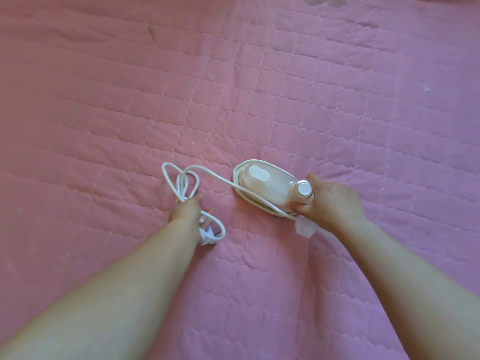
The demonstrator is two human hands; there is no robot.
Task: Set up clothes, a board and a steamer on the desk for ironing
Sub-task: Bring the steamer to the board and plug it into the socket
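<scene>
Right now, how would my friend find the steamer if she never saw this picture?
Look at the big pink quilted cover filling the view. Near its middle, the right hand grips the steamer. It is the only hard, pale pink and white thing there; its white cord trails to loops held by the left hand.

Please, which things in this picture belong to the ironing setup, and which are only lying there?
Belong to the job:
- steamer, held by the right hand
- its white cord, bundled in the left hand

Only lying there:
- pink quilted cover under everything
- no clothes or board in view
</scene>
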